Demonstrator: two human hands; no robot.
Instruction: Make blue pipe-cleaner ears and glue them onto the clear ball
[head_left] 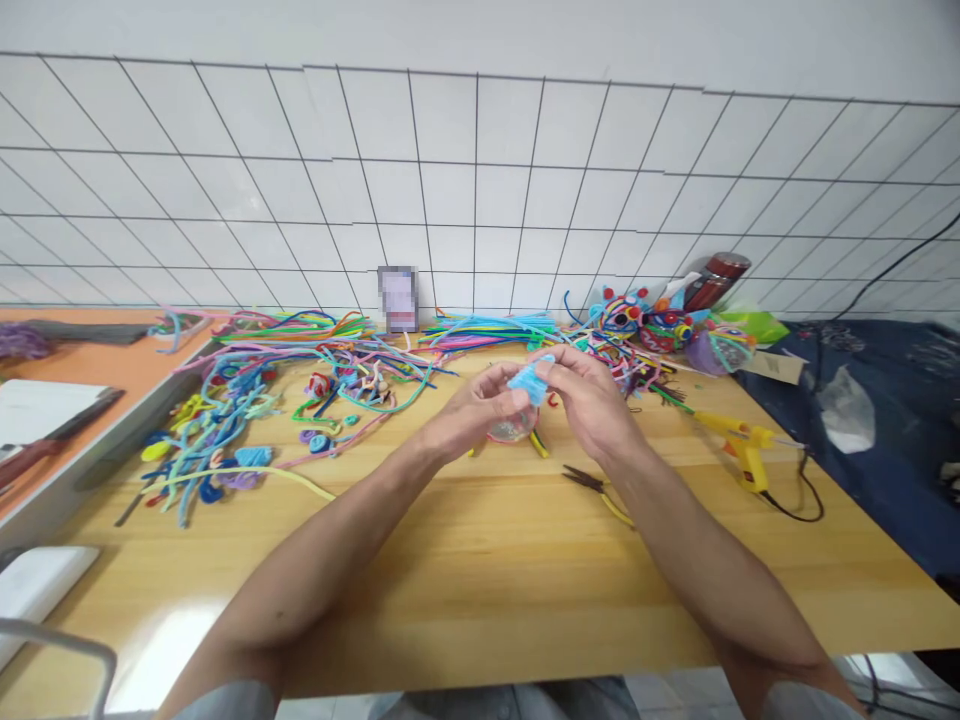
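Observation:
Both of my hands meet above the middle of the wooden table [465,590]. My left hand [484,400] pinches a light blue fuzzy pipe-cleaner piece [531,382] from the left. On its other side, my right hand [581,390] grips the same piece between thumb and fingers. Below the hands is a clear rounded plastic object [514,425], partly hidden by my left hand. Pliers with dark jaws [585,478] and yellow handles lie by my right forearm, which covers part of them. A yellow curved item [538,445] shows just under the hands.
A yellow glue gun [746,450] lies at right, its cord trailing. Loose pipe cleaners [247,400] spread over the left, with bundles [487,328] along the wall. A phone [399,300] leans at the back. Finished colourful figures [622,312] and a red-brown flask [716,280] are back right.

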